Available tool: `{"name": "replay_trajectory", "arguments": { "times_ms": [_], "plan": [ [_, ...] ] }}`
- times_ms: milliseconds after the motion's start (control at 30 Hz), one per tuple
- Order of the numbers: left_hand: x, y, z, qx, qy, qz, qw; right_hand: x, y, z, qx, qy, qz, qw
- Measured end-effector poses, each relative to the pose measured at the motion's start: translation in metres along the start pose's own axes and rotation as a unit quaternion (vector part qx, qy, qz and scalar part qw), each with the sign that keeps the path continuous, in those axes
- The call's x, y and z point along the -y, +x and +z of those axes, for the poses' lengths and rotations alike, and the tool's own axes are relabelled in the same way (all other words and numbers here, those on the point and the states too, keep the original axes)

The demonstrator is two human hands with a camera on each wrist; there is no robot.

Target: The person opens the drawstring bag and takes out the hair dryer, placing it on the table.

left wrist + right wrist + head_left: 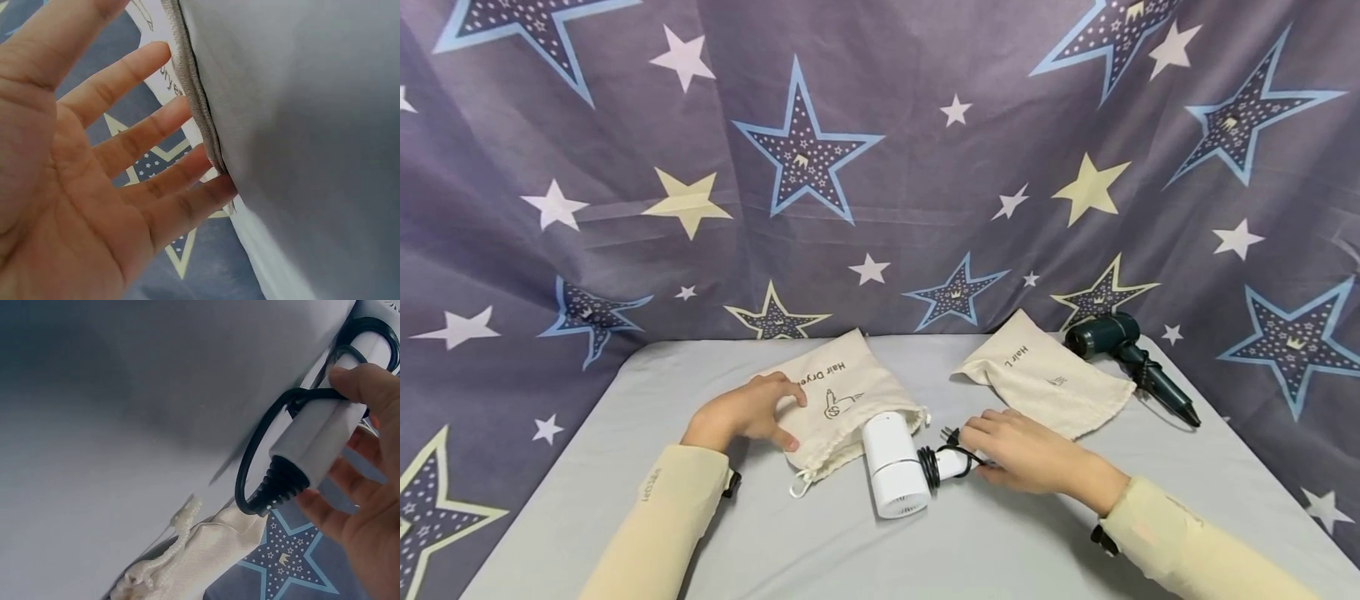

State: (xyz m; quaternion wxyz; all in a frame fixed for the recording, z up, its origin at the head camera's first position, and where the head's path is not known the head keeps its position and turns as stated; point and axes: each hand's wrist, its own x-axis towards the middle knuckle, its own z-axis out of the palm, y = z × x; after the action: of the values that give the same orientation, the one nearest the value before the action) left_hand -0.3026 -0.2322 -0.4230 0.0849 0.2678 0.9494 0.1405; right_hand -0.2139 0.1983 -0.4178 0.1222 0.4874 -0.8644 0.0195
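Observation:
A white hair dryer (897,477) lies at the middle of the table, its body partly inside the mouth of a cream drawstring bag (838,367) printed "Hair Dryer". Black cord (929,468) is wound around its handle, and the plug (951,435) sticks out by the fingers. My right hand (1022,450) grips the handle; in the right wrist view the thumb lies on one side and the fingers on the other. My left hand (752,412) is at the bag's left side. Its nearly straight fingers (134,137) touch the seamed edge, in the left wrist view.
A second cream bag (1037,375) lies flat at the back right, its printing partly folded away. Beside it, near the table's right edge, is a dark green hair dryer (1108,337) with its cord wrapped. A star-patterned curtain (880,167) hangs behind the grey-covered table (1000,542).

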Motion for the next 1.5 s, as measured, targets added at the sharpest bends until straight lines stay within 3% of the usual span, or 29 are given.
{"name": "replay_trajectory", "arguments": {
  "times_ms": [333,600,733,1000,1167,1267,1500],
  "plan": [
    [-0.005,-0.001,-0.003,0.009,-0.009,-0.018,0.9998,-0.008,-0.013,-0.004,-0.002,0.049,0.008,0.9988],
    [0.001,-0.003,-0.002,0.006,-0.013,-0.01,0.9998,-0.011,-0.029,-0.009,-0.066,0.032,-0.037,0.9966],
    [0.002,-0.003,-0.001,0.005,-0.014,-0.004,0.9999,-0.013,-0.034,-0.01,-0.079,0.032,-0.034,0.9957],
    [0.002,-0.003,-0.002,0.005,-0.013,-0.005,0.9999,-0.013,-0.04,-0.005,-0.056,0.001,-0.012,0.9984],
    [0.003,-0.004,0.0,0.004,-0.015,-0.003,0.9999,-0.009,-0.04,0.0,-0.038,-0.053,-0.022,0.9976],
    [0.002,-0.004,0.001,0.001,-0.016,-0.001,0.9999,-0.007,-0.042,0.002,-0.037,-0.077,-0.03,0.9959],
    [0.0,-0.004,0.001,0.0,-0.017,-0.001,0.9998,-0.005,-0.043,0.002,-0.054,-0.076,-0.024,0.9953]
  ]
}}
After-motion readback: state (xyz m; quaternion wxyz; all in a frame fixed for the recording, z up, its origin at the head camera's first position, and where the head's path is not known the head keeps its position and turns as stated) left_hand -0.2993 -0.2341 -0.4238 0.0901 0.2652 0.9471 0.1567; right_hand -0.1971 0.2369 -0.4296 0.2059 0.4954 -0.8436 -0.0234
